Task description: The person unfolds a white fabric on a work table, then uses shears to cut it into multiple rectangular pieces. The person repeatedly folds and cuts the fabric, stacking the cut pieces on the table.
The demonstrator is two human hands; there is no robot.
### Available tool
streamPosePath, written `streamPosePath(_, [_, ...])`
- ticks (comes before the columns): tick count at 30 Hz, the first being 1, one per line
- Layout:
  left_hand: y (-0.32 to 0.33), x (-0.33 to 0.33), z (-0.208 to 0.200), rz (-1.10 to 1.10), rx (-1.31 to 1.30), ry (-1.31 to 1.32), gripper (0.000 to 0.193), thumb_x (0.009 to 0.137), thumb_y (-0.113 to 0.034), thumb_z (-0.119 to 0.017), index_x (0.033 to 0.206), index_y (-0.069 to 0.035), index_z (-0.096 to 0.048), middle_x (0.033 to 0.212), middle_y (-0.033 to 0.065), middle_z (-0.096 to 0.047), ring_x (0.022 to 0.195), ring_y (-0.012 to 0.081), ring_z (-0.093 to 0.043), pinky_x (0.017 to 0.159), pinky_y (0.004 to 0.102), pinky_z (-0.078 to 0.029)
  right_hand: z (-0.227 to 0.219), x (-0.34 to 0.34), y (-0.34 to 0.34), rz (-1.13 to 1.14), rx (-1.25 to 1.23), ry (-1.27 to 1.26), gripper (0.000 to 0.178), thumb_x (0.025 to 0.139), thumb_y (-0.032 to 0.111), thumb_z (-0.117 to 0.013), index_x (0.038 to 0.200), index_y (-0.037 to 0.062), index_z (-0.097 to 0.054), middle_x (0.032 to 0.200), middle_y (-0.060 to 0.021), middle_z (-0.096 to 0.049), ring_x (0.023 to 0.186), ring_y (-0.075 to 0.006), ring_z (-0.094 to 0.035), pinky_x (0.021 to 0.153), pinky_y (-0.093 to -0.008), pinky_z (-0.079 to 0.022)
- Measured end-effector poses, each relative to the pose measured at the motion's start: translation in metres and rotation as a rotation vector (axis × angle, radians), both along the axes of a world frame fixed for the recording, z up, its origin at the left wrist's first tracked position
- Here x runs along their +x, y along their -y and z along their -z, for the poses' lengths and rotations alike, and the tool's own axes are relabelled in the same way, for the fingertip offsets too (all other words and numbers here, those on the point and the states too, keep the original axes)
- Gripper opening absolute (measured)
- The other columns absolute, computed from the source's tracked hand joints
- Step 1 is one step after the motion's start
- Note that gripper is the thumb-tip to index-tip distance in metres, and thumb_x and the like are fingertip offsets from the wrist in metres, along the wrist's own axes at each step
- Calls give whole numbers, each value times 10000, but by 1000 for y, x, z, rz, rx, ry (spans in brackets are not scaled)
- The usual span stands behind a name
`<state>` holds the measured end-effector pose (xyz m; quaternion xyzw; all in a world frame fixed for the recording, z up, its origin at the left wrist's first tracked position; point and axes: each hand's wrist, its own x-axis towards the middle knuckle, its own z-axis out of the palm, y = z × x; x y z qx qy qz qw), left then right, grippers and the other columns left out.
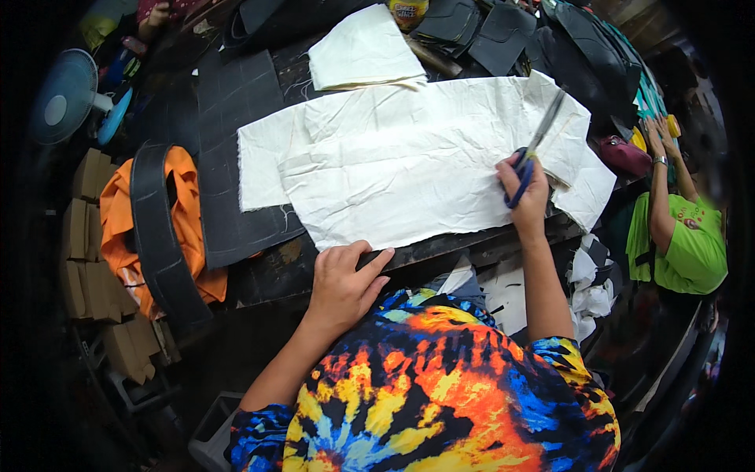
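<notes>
A large piece of white cloth (pixel 393 165), creased and layered, lies across the dark worktable (pixel 275 271). My right hand (pixel 531 197) is closed round the blue handles of a pair of scissors (pixel 546 122) above the cloth's right part. The blades point up and away from me, and they look close together. Near the cloth's front left corner, my left hand (pixel 342 287) rests at the table edge with thumb and fingers apart, holding nothing. Behind the large piece sits a smaller folded stack of white cloth (pixel 366 51).
Black sheet material (pixel 236 102) lies left of the cloth, beside orange fabric (pixel 118 224) under a black strip (pixel 157 236). Black cut pieces (pixel 499 39) fill the back right. Cardboard boxes (pixel 86 228) and a fan (pixel 67 98) stand left. A person in green (pixel 684 252) works at right.
</notes>
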<state>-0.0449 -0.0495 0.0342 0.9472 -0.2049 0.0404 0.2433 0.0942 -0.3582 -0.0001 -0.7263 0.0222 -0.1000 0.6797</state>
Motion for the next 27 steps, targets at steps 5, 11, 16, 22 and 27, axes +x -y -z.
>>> streamPosePath(5, [-1,-11,5,-17,3,17,552,835,-324,-705,1341,-141,-582,1215,75,-538,1071,245,-510,959,423,-360,5,0,6,9,8,18,169,910,105,-684,1010,22,-575,894,-34,-651,782,-89,-609,737,-221,-484])
streamPosePath(11, [-8,-4,4,-54,-59,19,513,824,-225,-718,1300,-82,-588,1144,84,-580,1002,262,-555,872,390,-426,-10,-8,9,-88,-278,23,206,850,73,-725,974,12,-573,861,-26,-631,756,-81,-573,696,-227,-461])
streamPosePath(16, [-20,4,-5,-29,-144,-53,252,810,-169,-729,1038,-70,-685,969,83,-640,900,276,-602,788,390,-468,-28,-22,26,-136,-652,55,298,799,119,-766,992,-16,-584,825,-102,-626,740,-168,-600,707,-292,-485])
streamPosePath(22, [-43,68,-30,-331,-286,122,263,817,-74,-705,1064,2,-664,945,158,-668,860,276,-648,734,364,-499,-47,9,68,169,-1005,-45,312,823,242,-746,929,-19,-613,804,-156,-648,723,-319,-629,663,-392,-486])
streamPosePath(27, [-61,161,-19,-559,-333,56,337,852,-132,-724,1148,-7,-620,861,113,-661,685,192,-617,623,322,-491,-51,56,98,247,-1242,24,333,835,288,-727,921,-18,-625,764,-164,-635,717,-353,-630,669,-432,-491])
